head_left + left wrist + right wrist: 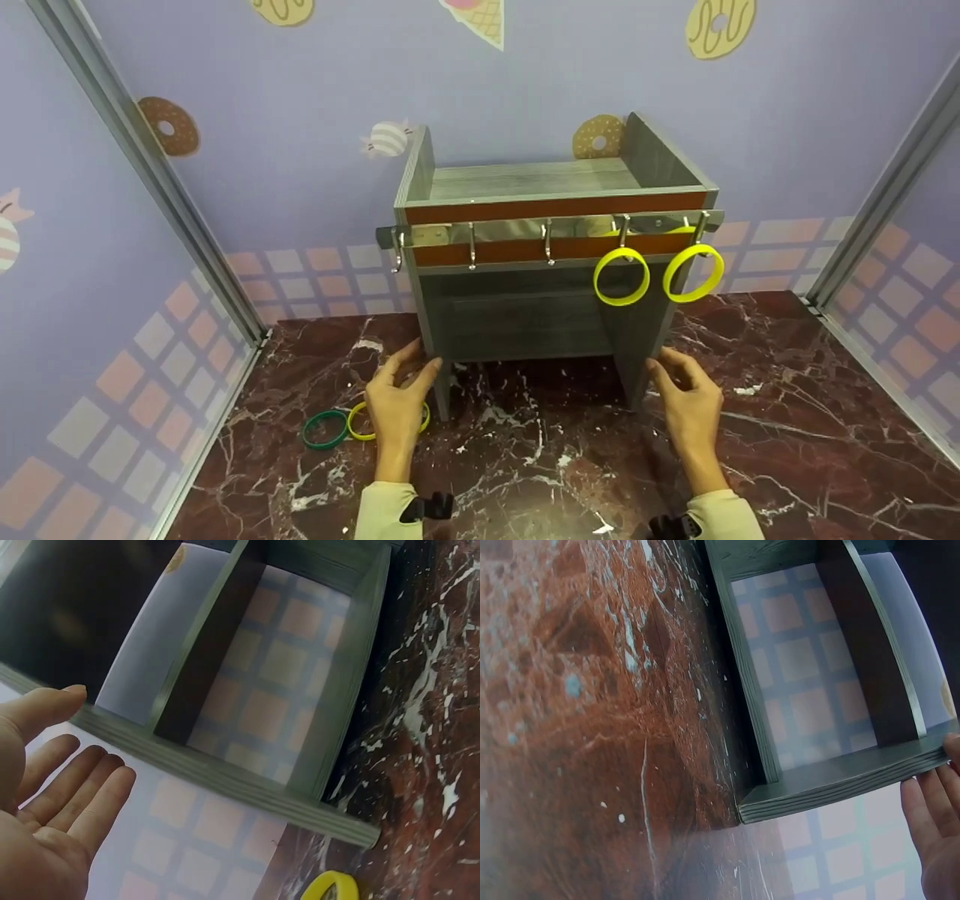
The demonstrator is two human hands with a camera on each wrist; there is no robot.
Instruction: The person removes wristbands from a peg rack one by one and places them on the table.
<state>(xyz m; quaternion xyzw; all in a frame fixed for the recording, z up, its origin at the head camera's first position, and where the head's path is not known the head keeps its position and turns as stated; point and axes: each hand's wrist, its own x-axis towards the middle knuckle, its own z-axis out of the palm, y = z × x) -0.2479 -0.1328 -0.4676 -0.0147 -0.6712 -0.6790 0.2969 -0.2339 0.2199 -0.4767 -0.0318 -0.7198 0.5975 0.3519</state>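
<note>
A grey wood-grain shelf unit with a hook rail across its front stands on the marbled surface. Two yellow rings hang from the rail's two rightmost hooks. My left hand is at the unit's left side panel, thumb by its front edge and fingers extended outside it. At the opposite panel is my right hand, its thumb at the edge and fingers along the outer face, as the right wrist view shows. A green ring lies beside my left hand, and a yellow ring is partly hidden behind it.
Lilac walls printed with sweets and tiles enclose the surface at the back and both sides. Grey metal posts run up the corners. The dark red marbled surface extends in front of the unit.
</note>
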